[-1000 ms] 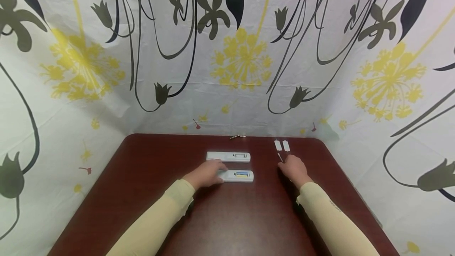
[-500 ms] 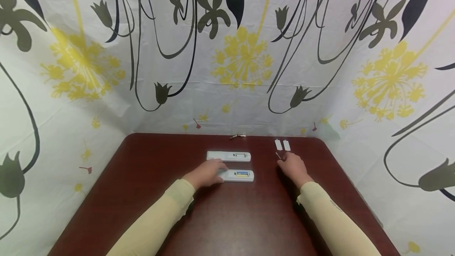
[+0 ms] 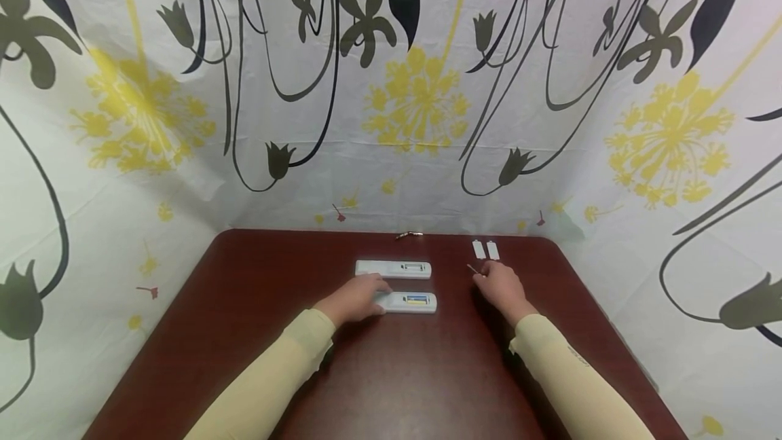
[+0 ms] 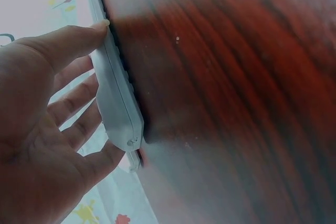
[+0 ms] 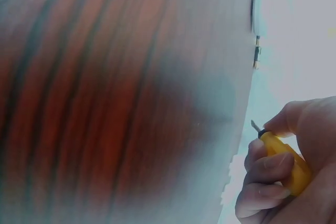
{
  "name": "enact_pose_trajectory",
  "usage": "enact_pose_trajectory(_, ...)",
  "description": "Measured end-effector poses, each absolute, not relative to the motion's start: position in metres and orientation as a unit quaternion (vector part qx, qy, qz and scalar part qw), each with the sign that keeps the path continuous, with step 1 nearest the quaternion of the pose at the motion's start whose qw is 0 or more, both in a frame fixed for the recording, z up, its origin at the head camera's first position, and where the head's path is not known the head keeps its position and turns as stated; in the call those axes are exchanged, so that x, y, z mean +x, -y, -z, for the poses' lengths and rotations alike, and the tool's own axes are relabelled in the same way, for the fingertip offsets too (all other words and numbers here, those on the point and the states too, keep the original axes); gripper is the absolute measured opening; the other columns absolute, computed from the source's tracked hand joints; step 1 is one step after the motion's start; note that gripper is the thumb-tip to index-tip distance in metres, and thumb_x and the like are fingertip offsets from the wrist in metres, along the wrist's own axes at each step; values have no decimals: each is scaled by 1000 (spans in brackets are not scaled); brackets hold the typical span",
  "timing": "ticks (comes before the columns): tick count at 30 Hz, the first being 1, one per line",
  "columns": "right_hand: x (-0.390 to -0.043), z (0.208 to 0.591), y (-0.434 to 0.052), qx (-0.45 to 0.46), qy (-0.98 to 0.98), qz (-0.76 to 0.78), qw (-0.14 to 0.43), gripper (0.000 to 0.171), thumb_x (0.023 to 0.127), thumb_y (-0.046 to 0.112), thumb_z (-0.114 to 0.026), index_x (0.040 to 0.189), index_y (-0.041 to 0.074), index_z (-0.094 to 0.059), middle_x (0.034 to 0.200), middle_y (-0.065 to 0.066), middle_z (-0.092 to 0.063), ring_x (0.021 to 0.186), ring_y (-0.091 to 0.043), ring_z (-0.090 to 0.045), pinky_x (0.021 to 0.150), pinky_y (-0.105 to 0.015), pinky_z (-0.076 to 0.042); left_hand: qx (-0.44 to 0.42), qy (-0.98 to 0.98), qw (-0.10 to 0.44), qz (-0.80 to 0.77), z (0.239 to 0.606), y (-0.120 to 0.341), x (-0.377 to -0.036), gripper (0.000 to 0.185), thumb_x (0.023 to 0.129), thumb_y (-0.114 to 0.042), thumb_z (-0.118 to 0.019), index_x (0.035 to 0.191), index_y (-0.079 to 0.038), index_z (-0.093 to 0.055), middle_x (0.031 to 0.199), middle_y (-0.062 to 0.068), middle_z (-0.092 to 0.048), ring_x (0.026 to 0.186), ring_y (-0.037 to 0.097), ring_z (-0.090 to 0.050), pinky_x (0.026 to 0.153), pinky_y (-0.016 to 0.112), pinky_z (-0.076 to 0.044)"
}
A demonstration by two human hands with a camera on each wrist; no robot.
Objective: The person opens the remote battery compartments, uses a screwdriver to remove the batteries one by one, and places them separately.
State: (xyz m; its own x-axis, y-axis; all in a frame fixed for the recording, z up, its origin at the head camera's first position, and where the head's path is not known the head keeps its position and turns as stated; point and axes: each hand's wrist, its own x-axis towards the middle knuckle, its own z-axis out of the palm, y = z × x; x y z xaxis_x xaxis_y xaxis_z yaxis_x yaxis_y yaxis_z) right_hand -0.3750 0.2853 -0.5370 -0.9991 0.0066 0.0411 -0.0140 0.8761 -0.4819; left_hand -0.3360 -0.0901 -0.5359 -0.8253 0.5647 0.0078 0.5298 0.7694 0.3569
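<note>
My left hand [image 3: 354, 299] grips the left end of the nearer white remote control [image 3: 403, 302], thumb on the near edge and fingers along the far one. This remote lies buttons down, its open battery bay showing blue and yellow batteries [image 3: 417, 300]. In the left wrist view, the thumb presses the side of the remote [image 4: 116, 90]. Over the table's right side, my right hand [image 3: 502, 287] holds a small screwdriver [image 3: 472, 268], its tip pointing left and away. The right wrist view shows fingers curled round its yellow handle [image 5: 278, 153], with the short metal blade sticking out.
A second white remote [image 3: 381, 267] lies just beyond the first, its bay open. Two white battery covers [image 3: 478, 250] lie beyond my right hand. Several loose batteries [image 3: 409, 235] sit at the table's back edge, by the flowered curtain [image 3: 391, 189].
The right hand has shifted slightly left, and the screwdriver's tip has swung left with it. My left hand and both remotes have stayed in place.
</note>
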Motion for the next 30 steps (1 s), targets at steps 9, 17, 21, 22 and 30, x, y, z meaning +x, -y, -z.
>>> enact_pose_trajectory(9, -375, 535, -282, 24, 968, -250, 25, 22, 106, 24, -65, 104, 6, -77, 90, -8, -72, 74, -26, -61, 67, -44, -51, 292, -939, 51, -175, 536, 90, -336, 41, 100, -23, -86, 138, -12, -75, 140, 6, -69, 135, 24, -63, 117, 43, -49)
enact_pose_trajectory(17, -372, 530, -274, 100, 964, -245, 32, 16, 104, 20, -69, 108, 8, -79, 102, -8, -77, 86, -25, -67, 82, -52, -58, 298, -937, 45, -175, 535, 90, -336, 40, 100, -23, -85, 138, -11, -75, 138, 7, -70, 133, 25, -63, 116, 43, -50)
enact_pose_trajectory(21, -368, 524, -268, 154, 956, -250, 18, 13, 104, 20, -74, 108, 12, -83, 103, -3, -78, 93, -22, -70, 91, -52, -59, 294, -938, 47, -177, 534, 90, -335, 41, 101, -23, -85, 139, -12, -75, 139, 6, -70, 133, 24, -63, 116, 43, -50)
enact_pose_trajectory(22, -367, 522, -266, 167, 953, -252, 14, 12, 104, 19, -75, 109, 12, -84, 104, -1, -79, 94, -21, -70, 92, -52, -60, 294, -938, 48, -176, 534, 90, -334, 41, 101, -23, -85, 139, -12, -75, 138, 6, -70, 133, 24, -63, 116, 43, -50)
enact_pose_trajectory(30, -358, 515, -253, 207, 944, -256, -4, 14, 105, 20, -76, 112, 16, -87, 105, 6, -80, 98, -15, -72, 94, -48, -60, 298, -937, 45, -179, 535, 91, -334, 40, 100, -22, -86, 137, -11, -76, 137, 7, -70, 132, 25, -63, 116, 44, -50)
